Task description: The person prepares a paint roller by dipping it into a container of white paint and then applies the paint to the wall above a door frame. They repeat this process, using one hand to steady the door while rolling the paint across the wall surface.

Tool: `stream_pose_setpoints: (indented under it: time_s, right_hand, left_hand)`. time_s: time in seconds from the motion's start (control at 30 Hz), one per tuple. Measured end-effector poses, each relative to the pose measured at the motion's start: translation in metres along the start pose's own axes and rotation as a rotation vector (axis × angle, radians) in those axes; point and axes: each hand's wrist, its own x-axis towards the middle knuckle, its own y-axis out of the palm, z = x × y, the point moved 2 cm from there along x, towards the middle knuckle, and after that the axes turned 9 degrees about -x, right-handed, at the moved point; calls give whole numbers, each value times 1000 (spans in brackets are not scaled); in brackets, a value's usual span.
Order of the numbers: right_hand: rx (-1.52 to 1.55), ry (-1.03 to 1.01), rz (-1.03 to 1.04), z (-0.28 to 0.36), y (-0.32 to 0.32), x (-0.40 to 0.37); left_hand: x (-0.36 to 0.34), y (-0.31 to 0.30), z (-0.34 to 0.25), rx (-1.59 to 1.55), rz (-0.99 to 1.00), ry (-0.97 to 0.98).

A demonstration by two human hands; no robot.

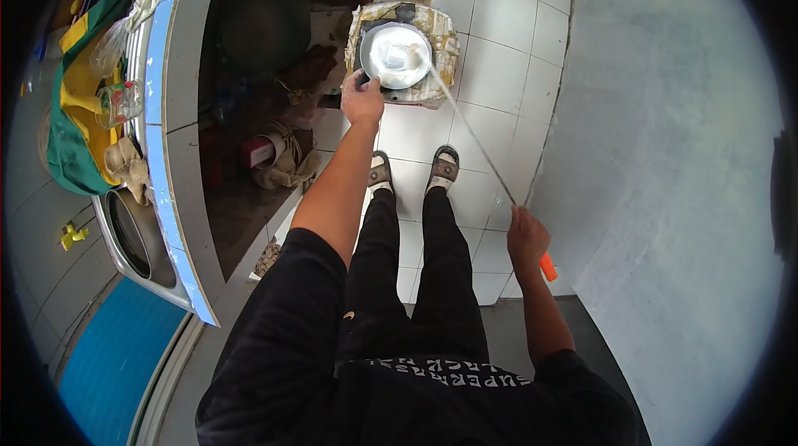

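A round metal pan (396, 56) with a whitish, shiny inside rests on a squarish stand (445, 30) covered in worn tape or paper. My left hand (363, 100) grips the pan's rim at its lower left, fingers closed on it. Lower right, my right hand (528, 236) is wrapped round a long thin rod (477, 143) with an orange handle end (548, 267) sticking out below the fist. The rod slants up and left, and its far tip reaches into the right side of the pan. What the tip looks like is blurred.
A blue-edged counter (155, 72) on the left holds a green and yellow cloth (71, 113), a glass jar (120, 105) and a metal sink (133, 234). Dark shelf space lies under it. A grey wall (657, 155) stands at right. My feet are on white floor tiles (499, 72).
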Motion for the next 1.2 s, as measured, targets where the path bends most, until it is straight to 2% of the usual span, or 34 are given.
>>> stream_pose_setpoints:
  time_s: [0.1,0.17,0.3,0.37,0.4,0.47,0.5,0.57,0.6,0.67,0.77,0.87,1.0,1.07,1.2]
  right_hand:
    - [-31,66,35,4,9,16]
    - [-2,-18,-1,19,23,36]
    - [43,-32,48,42,39,50]
    - [-4,-105,213,48,42,51]
    - [-7,-109,212,49,46,51]
    - [325,-59,181,53,56,51]
    - [324,-63,182,57,53,54]
    - [530,-86,332,67,43,62]
    - [528,-86,335,71,41,66]
    - [637,-12,482,82,42,75]
    - [798,44,481,103,43,96]
    - [689,41,463,127,44,119]
    - [767,112,417,154,45,145]
    - [793,109,210,158,58,150]
    - [827,96,201,142,52,141]
  left_hand:
    - [0,-1,4,44,2,21]
    - [-1,-3,2,39,18,22]
    - [8,-5,5,26,78,8]
    - [12,-4,12,31,98,-3]
    - [11,-5,11,33,96,6]
    - [10,-5,9,32,88,15]
    - [8,-5,6,23,95,8]
    - [5,-6,3,14,103,-1]
    - [5,-5,4,20,98,-2]
    - [4,-4,4,25,90,-4]
    - [6,-3,12,-2,86,15]
    - [13,1,24,-80,90,43]
    - [7,-2,13,-30,91,43]
    - [7,-3,12,-22,104,40]
    - [12,-1,18,-39,112,31]
